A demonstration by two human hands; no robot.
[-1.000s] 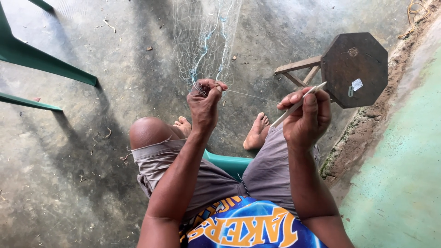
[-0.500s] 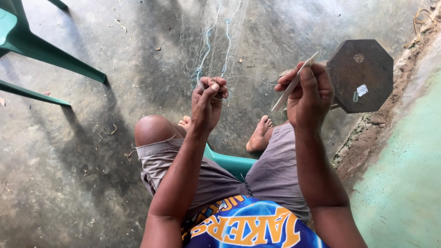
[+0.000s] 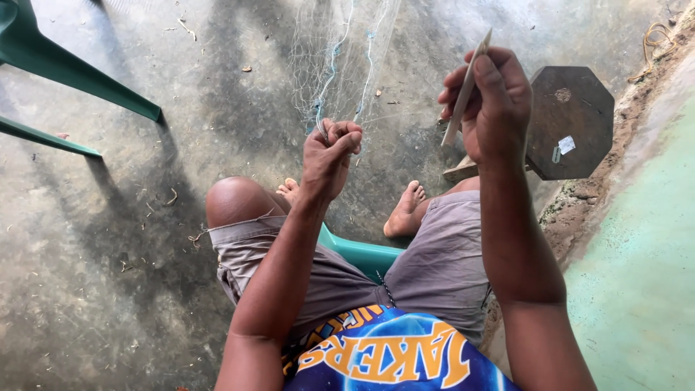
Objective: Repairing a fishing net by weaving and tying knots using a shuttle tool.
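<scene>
At frame centre the left hand [image 3: 329, 156] pinches the light, limp net [image 3: 340, 65], fingers closed; right hand [image 3: 492, 101] grips a thin stiff needle [image 3: 467, 87]

We see a fine, pale fishing net [image 3: 340, 58], almost transparent, with thin blue-white cords running down through it; it hangs from the far top of the scene down to our left hand [image 3: 331, 156], where its near end is bunched in a closed fist. Our right hand [image 3: 496, 105], raised to the right, pinches a slim, pale netting needle [image 3: 467, 88], tilted with its tip pointing far.
</scene>
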